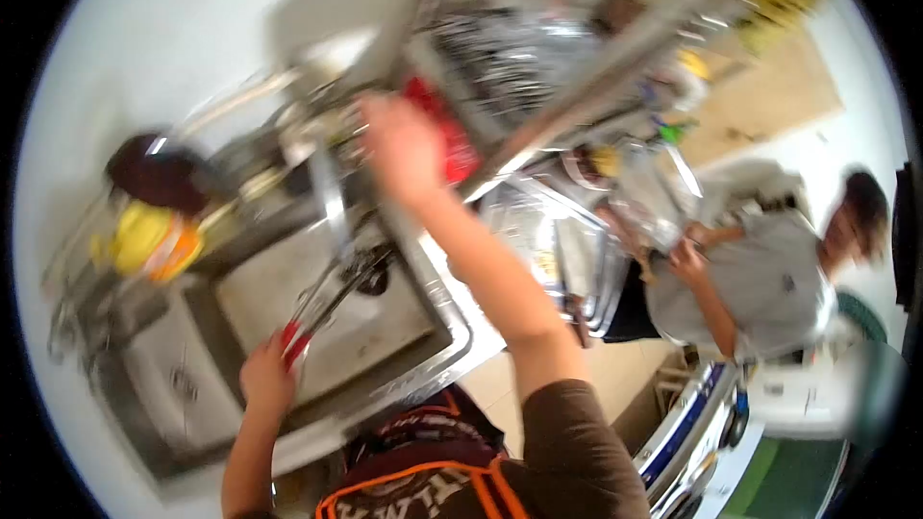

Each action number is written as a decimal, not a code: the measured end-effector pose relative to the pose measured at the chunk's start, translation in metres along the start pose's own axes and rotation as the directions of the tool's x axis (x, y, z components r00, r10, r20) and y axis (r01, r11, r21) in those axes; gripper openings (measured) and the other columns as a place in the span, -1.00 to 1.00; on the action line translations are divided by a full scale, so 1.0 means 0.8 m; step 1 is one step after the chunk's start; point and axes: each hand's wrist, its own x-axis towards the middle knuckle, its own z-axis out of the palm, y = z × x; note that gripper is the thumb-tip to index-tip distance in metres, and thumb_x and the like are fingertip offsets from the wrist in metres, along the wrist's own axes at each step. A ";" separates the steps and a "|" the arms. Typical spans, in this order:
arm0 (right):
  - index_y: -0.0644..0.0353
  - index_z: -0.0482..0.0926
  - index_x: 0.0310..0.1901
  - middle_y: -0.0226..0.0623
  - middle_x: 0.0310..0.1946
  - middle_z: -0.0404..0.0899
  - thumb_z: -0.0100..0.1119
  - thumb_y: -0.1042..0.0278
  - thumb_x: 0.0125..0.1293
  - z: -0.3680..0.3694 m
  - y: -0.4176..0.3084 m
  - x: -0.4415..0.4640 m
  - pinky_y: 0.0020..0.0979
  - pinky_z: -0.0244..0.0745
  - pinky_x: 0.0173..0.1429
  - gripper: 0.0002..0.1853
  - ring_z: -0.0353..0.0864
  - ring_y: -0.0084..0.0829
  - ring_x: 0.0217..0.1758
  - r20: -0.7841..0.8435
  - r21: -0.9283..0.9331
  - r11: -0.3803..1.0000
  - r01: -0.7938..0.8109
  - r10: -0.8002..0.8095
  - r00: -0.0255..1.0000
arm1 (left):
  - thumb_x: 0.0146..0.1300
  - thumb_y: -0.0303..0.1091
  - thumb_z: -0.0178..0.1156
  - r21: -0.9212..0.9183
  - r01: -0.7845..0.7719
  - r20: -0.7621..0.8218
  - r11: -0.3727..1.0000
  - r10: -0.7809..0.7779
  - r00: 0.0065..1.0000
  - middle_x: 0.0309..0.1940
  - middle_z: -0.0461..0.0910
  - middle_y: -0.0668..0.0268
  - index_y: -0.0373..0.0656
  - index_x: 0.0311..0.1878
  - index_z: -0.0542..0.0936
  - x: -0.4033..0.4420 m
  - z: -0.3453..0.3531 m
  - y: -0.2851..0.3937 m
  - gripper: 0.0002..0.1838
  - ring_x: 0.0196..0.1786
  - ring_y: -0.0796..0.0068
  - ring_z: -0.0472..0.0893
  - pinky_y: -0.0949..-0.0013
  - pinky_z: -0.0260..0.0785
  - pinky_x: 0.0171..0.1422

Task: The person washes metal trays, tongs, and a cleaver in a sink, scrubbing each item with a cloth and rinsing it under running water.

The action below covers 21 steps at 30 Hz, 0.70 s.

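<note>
Left hand (267,379) grasps red-handled tongs (295,343) over the sink (385,332)
A steady grip helps; right hand (404,146), farther forward, blurred, hold unclear.

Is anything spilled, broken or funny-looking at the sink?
Nothing clearly stands out. The left hand grips a red-handled tool at the sink, and I see no plain spill or break, though blur could hide small ones.
</note>
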 end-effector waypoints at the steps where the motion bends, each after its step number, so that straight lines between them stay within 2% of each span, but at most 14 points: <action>1: 0.16 0.45 -0.10 -0.24 -0.41 0.51 0.03 0.47 0.05 -0.004 -0.004 0.009 -0.27 0.47 -0.31 -0.69 0.53 -0.24 -0.32 0.195 -0.166 0.986 -0.004 0.037 0.980 | -0.13 -0.53 0.14 -0.023 0.022 0.036 0.999 -0.022 0.999 -0.23 0.52 0.12 -0.10 0.07 0.40 -0.007 0.006 -0.008 -0.44 -0.17 0.05 0.52 0.09 0.37 -0.14; 2: 0.21 0.40 -0.06 -0.25 -0.49 0.51 0.01 0.49 0.06 0.017 0.002 0.000 -0.25 0.48 -0.34 -0.66 0.54 -0.25 -0.39 0.109 -0.127 0.990 0.059 -0.045 0.993 | -0.17 -0.52 0.14 -0.096 0.040 0.041 0.995 -0.036 0.998 -0.24 0.53 0.10 -0.12 0.05 0.42 -0.019 0.014 -0.020 -0.44 -0.16 0.02 0.51 0.09 0.36 -0.14; 3: 0.24 0.35 0.03 -0.22 -0.50 0.51 0.01 0.49 0.07 0.012 -0.005 0.010 -0.26 0.46 -0.36 -0.59 0.55 -0.28 -0.41 0.280 -0.213 0.974 0.077 -0.015 0.960 | -0.18 -0.51 0.15 -0.132 0.099 0.151 0.986 -0.079 0.985 -0.27 0.54 0.08 -0.12 0.04 0.42 -0.023 0.015 -0.027 -0.44 -0.16 0.02 0.51 0.10 0.36 -0.14; 4: 0.27 0.26 0.14 -0.22 -0.51 0.53 0.00 0.48 0.08 0.017 -0.011 0.010 -0.30 0.44 -0.39 -0.49 0.55 -0.30 -0.43 0.365 -0.331 0.931 0.152 -0.022 0.931 | -0.15 -0.48 0.15 -0.094 0.226 0.290 0.970 -0.190 0.938 -0.29 0.54 0.06 -0.12 0.03 0.44 -0.027 0.003 -0.014 -0.48 -0.18 0.02 0.52 0.14 0.35 -0.15; 5: 0.37 0.14 0.22 -0.22 -0.52 0.56 -0.03 0.49 0.09 0.028 -0.013 0.012 -0.36 0.43 -0.43 -0.40 0.57 -0.31 -0.46 0.415 -0.279 0.952 0.123 0.004 0.910 | -0.26 -0.56 0.19 -0.247 0.068 0.090 0.967 -0.047 0.995 -0.50 0.51 0.11 -0.23 -0.03 0.46 -0.034 0.045 -0.049 -0.45 -0.41 0.11 0.53 0.26 0.36 -0.26; 6: 0.39 0.10 0.25 -0.21 -0.50 0.58 -0.03 0.48 0.09 0.033 -0.017 0.014 -0.35 0.45 -0.40 -0.37 0.59 -0.32 -0.45 0.460 -0.245 0.969 0.027 0.092 0.883 | -0.23 -0.57 0.17 -0.237 0.197 0.257 0.951 -0.134 0.957 -0.46 0.54 0.06 -0.30 -0.06 0.48 -0.038 0.017 -0.026 -0.50 -0.40 0.15 0.56 0.26 0.36 -0.27; 7: 0.41 0.05 0.27 -0.21 -0.47 0.60 -0.03 0.48 0.10 0.038 -0.021 0.015 -0.34 0.47 -0.38 -0.34 0.61 -0.32 -0.43 0.505 -0.201 0.977 -0.072 0.166 0.847 | -0.23 -0.57 0.17 -0.239 0.151 0.249 0.959 -0.089 0.964 -0.46 0.54 0.06 -0.30 -0.06 0.48 -0.036 0.007 -0.022 -0.50 -0.40 0.15 0.56 0.26 0.36 -0.27; 9: 0.45 0.00 0.27 -0.11 -0.45 0.60 -0.04 0.48 0.11 0.064 -0.024 0.009 -0.28 0.51 -0.36 -0.32 0.63 -0.24 -0.40 0.440 -0.071 0.955 -0.287 0.289 0.850 | 0.06 -0.26 0.21 -0.080 0.186 0.469 0.979 -0.128 0.874 0.04 0.47 0.01 -0.16 0.21 0.35 -0.050 0.004 -0.025 -0.40 0.04 0.07 0.49 0.09 0.36 0.05; 13: 0.45 -0.04 0.28 -0.07 -0.47 0.60 -0.06 0.50 0.11 0.056 -0.030 0.005 -0.25 0.51 -0.35 -0.32 0.61 -0.14 -0.42 0.391 0.028 0.914 -0.405 0.363 0.846 | 0.04 -0.33 0.20 -0.209 0.195 0.437 0.958 -0.087 0.895 -0.03 0.50 0.01 -0.25 0.19 0.35 -0.065 0.009 -0.020 -0.41 -0.03 0.07 0.52 0.16 0.38 -0.02; 15: 0.34 0.04 0.27 -0.03 -0.39 0.55 0.06 0.52 0.03 0.047 -0.030 0.000 -0.20 0.49 -0.27 -0.28 0.58 -0.11 -0.33 0.439 0.122 0.847 -0.518 0.422 0.793 | 0.05 -0.36 0.18 -0.269 0.195 0.386 0.943 -0.080 0.919 -0.11 0.53 0.02 -0.29 0.17 0.35 -0.075 0.012 -0.020 -0.44 -0.10 0.09 0.53 0.18 0.38 -0.05; 16: 0.34 0.04 0.27 -0.03 -0.39 0.55 0.06 0.52 0.03 0.034 -0.033 -0.012 -0.20 0.49 -0.27 -0.28 0.58 -0.11 -0.33 0.442 0.132 0.846 -0.516 0.416 0.795 | 0.05 -0.36 0.18 -0.264 0.202 0.383 0.943 -0.090 0.919 -0.11 0.53 0.02 -0.29 0.17 0.35 -0.081 0.005 -0.015 -0.44 -0.10 0.09 0.53 0.18 0.38 -0.05; 18: 0.14 0.11 0.25 -0.05 -0.23 0.47 0.12 0.48 0.02 -0.005 -0.041 -0.050 -0.18 0.46 -0.18 -0.30 0.52 -0.11 -0.19 0.200 0.266 0.857 -0.441 0.399 0.895 | 0.07 -0.39 0.17 -0.206 0.195 0.381 0.959 -0.105 0.919 -0.16 0.55 0.03 -0.28 0.16 0.37 -0.087 -0.007 -0.004 -0.47 -0.13 0.10 0.53 0.17 0.37 -0.06; 20: 0.02 0.15 0.22 -0.09 -0.14 0.38 0.12 0.43 0.05 -0.022 -0.041 -0.095 -0.16 0.43 -0.15 -0.35 0.47 -0.10 -0.14 0.116 0.399 0.842 -0.363 0.346 0.931 | 0.06 -0.38 0.17 -0.207 0.212 0.369 0.955 -0.124 0.921 -0.18 0.55 0.03 -0.28 0.15 0.37 -0.091 -0.004 -0.008 -0.47 -0.16 0.12 0.53 0.17 0.37 -0.07; 21: 0.00 0.16 0.22 -0.10 -0.14 0.38 0.12 0.44 0.04 -0.018 -0.042 -0.123 -0.16 0.43 -0.16 -0.35 0.47 -0.08 -0.15 0.145 0.409 0.840 -0.357 0.326 0.934 | 0.05 -0.37 0.17 -0.203 0.221 0.369 0.954 -0.135 0.920 -0.20 0.55 0.04 -0.27 0.15 0.38 -0.093 0.000 -0.013 -0.47 -0.18 0.13 0.53 0.16 0.37 -0.09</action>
